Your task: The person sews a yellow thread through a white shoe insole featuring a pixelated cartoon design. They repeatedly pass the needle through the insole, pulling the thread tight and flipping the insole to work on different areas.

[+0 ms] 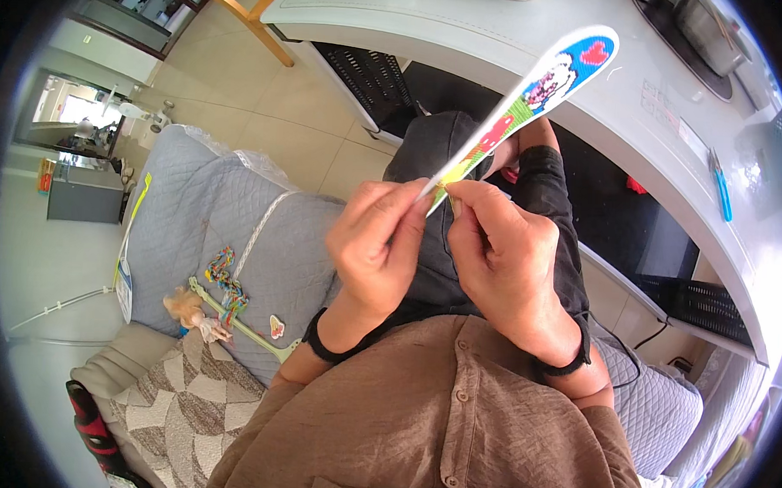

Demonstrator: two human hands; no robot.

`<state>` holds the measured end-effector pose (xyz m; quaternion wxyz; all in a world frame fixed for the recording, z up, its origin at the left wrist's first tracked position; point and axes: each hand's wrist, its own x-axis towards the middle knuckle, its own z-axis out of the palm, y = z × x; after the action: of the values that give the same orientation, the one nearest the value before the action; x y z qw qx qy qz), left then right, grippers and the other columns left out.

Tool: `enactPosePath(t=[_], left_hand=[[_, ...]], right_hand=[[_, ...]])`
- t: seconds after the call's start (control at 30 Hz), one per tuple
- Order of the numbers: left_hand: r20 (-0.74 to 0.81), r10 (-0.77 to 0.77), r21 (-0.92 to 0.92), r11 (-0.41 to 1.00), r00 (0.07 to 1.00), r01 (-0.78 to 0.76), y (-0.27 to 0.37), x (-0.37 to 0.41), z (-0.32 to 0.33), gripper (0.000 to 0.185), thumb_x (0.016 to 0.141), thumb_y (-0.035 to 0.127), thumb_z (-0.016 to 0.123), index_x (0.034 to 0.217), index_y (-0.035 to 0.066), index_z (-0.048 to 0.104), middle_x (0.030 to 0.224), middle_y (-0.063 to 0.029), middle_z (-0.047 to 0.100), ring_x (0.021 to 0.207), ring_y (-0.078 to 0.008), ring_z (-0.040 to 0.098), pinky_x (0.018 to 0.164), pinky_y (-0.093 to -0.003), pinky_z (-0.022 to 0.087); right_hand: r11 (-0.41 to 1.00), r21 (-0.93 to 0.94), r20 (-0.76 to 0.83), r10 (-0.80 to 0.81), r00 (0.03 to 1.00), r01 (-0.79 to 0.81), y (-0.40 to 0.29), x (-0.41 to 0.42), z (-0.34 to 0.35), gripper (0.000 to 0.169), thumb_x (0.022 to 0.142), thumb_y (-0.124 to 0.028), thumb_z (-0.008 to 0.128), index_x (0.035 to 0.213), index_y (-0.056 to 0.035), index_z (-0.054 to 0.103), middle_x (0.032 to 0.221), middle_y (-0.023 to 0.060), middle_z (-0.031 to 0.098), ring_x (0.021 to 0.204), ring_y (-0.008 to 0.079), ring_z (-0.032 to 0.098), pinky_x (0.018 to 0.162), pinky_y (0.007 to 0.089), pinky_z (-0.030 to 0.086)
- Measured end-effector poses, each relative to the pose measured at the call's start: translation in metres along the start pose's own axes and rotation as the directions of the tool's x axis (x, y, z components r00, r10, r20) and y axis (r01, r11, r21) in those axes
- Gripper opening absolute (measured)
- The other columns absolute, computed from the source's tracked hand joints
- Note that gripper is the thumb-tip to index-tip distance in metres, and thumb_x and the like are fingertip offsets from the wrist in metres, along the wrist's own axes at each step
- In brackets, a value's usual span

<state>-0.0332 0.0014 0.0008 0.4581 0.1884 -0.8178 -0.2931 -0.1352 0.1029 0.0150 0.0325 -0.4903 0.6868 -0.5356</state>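
Observation:
My left hand (384, 240) pinches the near end of a long, flat, round-ended embroidered piece (540, 87) between thumb and fingers. The piece has a white edge and bears a red heart, a white figure on blue, and red and green patches; it slants up and to the right above my lap. My right hand (501, 249) is closed at the same end, thumb and forefinger together beside the piece's right edge. Yellowish thread seems to lie at those fingertips, but a needle cannot be made out. The fingers cover the near end of the piece.
A white table (606, 122) curves ahead and to the right, with blue-handled tweezers or snips (722, 190) on it. On the grey quilted sofa (175, 234) at left lie a doll (195, 314), a bundle of multicoloured thread (229, 286) and a small patch (276, 326).

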Motion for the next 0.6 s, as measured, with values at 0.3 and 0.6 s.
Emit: enactPosePath(t=[0.3,0.6], left_hand=[[0.036,0.195,-0.068,0.979,0.980,-0.192,-0.006,-0.008,-0.007,0.026,0.074,-0.010,0.066,0.099,-0.003,0.066,0.079,-0.0118,0.064,0.071,-0.0242,0.060,0.062,-0.0321,0.049],[0.225,0.352,-0.262,0.920,0.909,-0.292,-0.013,0.014,-0.031,0.018,0.077,0.005,0.069,0.093,0.000,0.064,0.091,-0.0093,0.058,0.085,-0.0277,0.056,0.071,-0.0342,0.047]], right_hand=[[0.797,0.516,-0.105,0.423,0.900,-0.315,0.002,0.007,-0.008,0.009,0.093,-0.002,0.049,0.098,-0.0020,0.057,0.084,0.0063,0.063,0.067,0.0094,0.060,0.050,0.0211,0.049],[0.486,0.716,0.470,0.195,0.861,-0.501,0.012,0.003,-0.023,0.012,0.080,0.002,0.068,0.091,0.0044,0.066,0.092,0.0072,0.060,0.084,0.0132,0.056,0.076,0.0231,0.045]])
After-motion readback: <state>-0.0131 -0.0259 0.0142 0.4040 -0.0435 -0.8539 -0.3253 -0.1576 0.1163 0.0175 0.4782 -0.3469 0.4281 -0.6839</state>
